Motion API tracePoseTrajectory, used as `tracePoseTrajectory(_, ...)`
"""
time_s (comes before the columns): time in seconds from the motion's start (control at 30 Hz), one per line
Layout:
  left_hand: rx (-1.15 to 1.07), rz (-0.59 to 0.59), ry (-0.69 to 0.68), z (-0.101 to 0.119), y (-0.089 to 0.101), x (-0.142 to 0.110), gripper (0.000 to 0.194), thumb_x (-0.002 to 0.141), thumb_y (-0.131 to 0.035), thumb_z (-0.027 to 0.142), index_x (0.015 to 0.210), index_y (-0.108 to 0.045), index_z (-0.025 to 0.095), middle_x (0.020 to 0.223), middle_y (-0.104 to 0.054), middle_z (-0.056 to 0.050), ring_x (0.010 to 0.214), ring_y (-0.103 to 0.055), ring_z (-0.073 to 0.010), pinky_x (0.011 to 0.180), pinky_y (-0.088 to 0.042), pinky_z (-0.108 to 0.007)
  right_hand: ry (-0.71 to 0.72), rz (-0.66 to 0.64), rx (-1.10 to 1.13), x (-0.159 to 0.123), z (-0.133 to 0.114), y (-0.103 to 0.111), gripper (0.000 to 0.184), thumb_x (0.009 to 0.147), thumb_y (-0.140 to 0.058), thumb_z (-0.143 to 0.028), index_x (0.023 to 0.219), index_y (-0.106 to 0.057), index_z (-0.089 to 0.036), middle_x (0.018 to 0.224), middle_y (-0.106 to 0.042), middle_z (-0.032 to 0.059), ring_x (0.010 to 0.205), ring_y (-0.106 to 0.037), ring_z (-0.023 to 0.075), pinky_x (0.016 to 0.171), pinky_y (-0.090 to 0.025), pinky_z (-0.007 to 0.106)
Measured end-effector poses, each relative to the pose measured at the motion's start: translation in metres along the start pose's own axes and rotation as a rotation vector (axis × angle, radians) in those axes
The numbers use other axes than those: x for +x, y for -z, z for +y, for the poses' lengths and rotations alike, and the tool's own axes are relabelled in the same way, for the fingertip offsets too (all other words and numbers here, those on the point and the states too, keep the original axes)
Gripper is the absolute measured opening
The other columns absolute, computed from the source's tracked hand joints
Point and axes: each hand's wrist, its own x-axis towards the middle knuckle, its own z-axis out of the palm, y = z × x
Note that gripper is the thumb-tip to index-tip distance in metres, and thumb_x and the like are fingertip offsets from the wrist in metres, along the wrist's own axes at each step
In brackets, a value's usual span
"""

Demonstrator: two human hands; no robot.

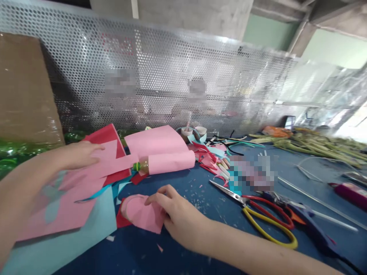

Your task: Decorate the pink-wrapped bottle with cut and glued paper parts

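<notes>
At the left, my left hand (78,154) rests with outstretched fingers on pink paper (78,214), which overlaps a red sheet (110,135). My right hand (180,214), low in the middle, pinches a cut pink paper piece (146,217) with a rounded end. A bit of red paper (122,214) shows beneath that piece. Behind my hands lies a small green-capped bottle (144,167) with a roll of pink paper (172,162) around it. To the right of my right hand, scissors (266,221) with red and yellow handles lie slightly apart at the blades.
Light blue paper (94,233) spreads at the lower left. A dark blue glue gun (314,225) lies beyond the scissors, near a magenta object (351,194). Paper scraps (210,156) and dried stalks (315,143) cover the back right. A perforated metal panel (166,76) stands behind.
</notes>
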Motion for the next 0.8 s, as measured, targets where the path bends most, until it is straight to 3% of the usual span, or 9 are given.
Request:
tracePoseTrajectory(0.1, -0.052, 0.002, -0.167, 0.037, 0.005, -0.006, 0.056, 0.084, -0.040, 0.040, 0.132, -0.044, 0.013, 0.140, -0.043, -0.014, 0.126, -0.040, -0.0278, 0.105, -0.027, -0.037, 0.016, -0.019, 0.010, 0.000, 0.000, 0.016, 0.057, 0.066, -0.041, 0.008, 0.113, -0.057, -0.019, 0.112, -0.054, 0.0072, 0.093, -0.060, 0.0136, 0.082, -0.048, 0.022)
tracePoseTrajectory(0.2, -0.196, -0.073, -0.315, 0.079, -0.003, -0.014, 0.067, 0.084, -0.044, 0.055, 0.139, -0.033, 0.019, 0.145, -0.038, -0.011, 0.127, -0.040, -0.0284, 0.104, -0.029, -0.038, -0.033, -0.092, -0.087, -0.002, -0.002, 0.041, 0.054, 0.064, -0.042, 0.007, 0.108, -0.061, -0.017, 0.106, -0.062, 0.0061, 0.098, -0.060, 0.0154, 0.087, -0.046, 0.024)
tracePoseTrajectory(0.3, -0.200, -0.074, -0.380, 0.105, -0.026, -0.015, 0.078, 0.077, -0.053, 0.055, 0.142, -0.029, 0.018, 0.148, -0.034, -0.012, 0.131, -0.037, -0.0300, 0.105, -0.030, -0.038, -0.118, -0.123, -0.289, -0.003, 0.006, 0.068, 0.053, 0.068, -0.047, 0.004, 0.111, -0.063, -0.022, 0.113, -0.065, 0.0016, 0.104, -0.060, 0.0146, 0.091, -0.043, 0.023)
tracePoseTrajectory(0.37, -0.168, -0.042, -0.405, 0.111, -0.043, -0.012, 0.080, 0.074, -0.057, 0.055, 0.141, -0.030, 0.020, 0.146, -0.036, -0.013, 0.132, -0.035, -0.0307, 0.106, -0.029, -0.042, -0.206, -0.085, -0.418, -0.002, 0.022, 0.085, 0.044, 0.074, -0.053, -0.002, 0.111, -0.064, -0.023, 0.114, -0.066, 0.0009, 0.104, -0.061, 0.0157, 0.089, -0.044, 0.022)
tracePoseTrajectory(0.43, -0.155, 0.010, -0.407, 0.111, -0.056, -0.009, 0.081, 0.074, -0.058, 0.055, 0.141, -0.030, 0.019, 0.146, -0.037, -0.015, 0.132, -0.035, -0.0311, 0.106, -0.029, -0.043, -0.320, -0.006, -0.505, -0.001, 0.045, 0.100, 0.028, 0.081, -0.053, -0.008, 0.104, -0.067, -0.016, 0.108, -0.068, 0.0083, 0.099, -0.063, 0.0222, 0.085, -0.046, 0.030)
tracePoseTrajectory(0.5, -0.167, 0.034, -0.400, 0.108, -0.064, -0.006, 0.083, 0.073, -0.059, 0.054, 0.141, -0.028, 0.018, 0.146, -0.037, -0.016, 0.131, -0.037, -0.0312, 0.106, -0.030, -0.043, -0.415, 0.052, -0.575, -0.002, 0.070, 0.112, 0.024, 0.091, -0.044, -0.013, 0.101, -0.066, -0.013, 0.102, -0.068, 0.0116, 0.096, -0.063, 0.0233, 0.084, -0.047, 0.036)
tracePoseTrajectory(0.63, -0.201, 0.048, -0.412, 0.105, -0.070, -0.004, 0.077, 0.075, -0.060, 0.047, 0.139, -0.031, 0.018, 0.145, -0.040, -0.015, 0.131, -0.038, -0.0309, 0.107, -0.028, -0.043, -0.505, 0.035, -0.615, -0.005, 0.111, 0.120, 0.021, 0.091, -0.055, -0.031, 0.105, -0.060, -0.015, 0.104, -0.063, 0.0057, 0.088, -0.062, 0.0174, 0.078, -0.052, 0.038)
tracePoseTrajectory(0.73, -0.235, 0.043, -0.396, 0.108, -0.067, -0.006, 0.073, 0.076, -0.058, 0.048, 0.138, -0.032, 0.020, 0.144, -0.041, -0.014, 0.129, -0.040, -0.0317, 0.104, -0.032, -0.043, -0.499, 0.050, -0.610, -0.007, 0.122, 0.117, 0.021, 0.091, -0.055, -0.032, 0.103, -0.060, -0.015, 0.102, -0.063, 0.0050, 0.085, -0.062, 0.0165, 0.076, -0.053, 0.037)
tracePoseTrajectory(0.8, -0.272, -0.009, -0.337, 0.111, -0.063, -0.008, 0.077, 0.075, -0.057, 0.053, 0.139, -0.031, 0.020, 0.135, -0.050, -0.014, 0.118, -0.050, -0.0321, 0.094, -0.041, -0.040, -0.479, 0.090, -0.599, -0.008, 0.118, 0.117, 0.016, 0.090, -0.056, -0.027, 0.094, -0.063, -0.014, 0.090, -0.066, 0.0041, 0.079, -0.063, 0.0162, 0.072, -0.051, 0.033)
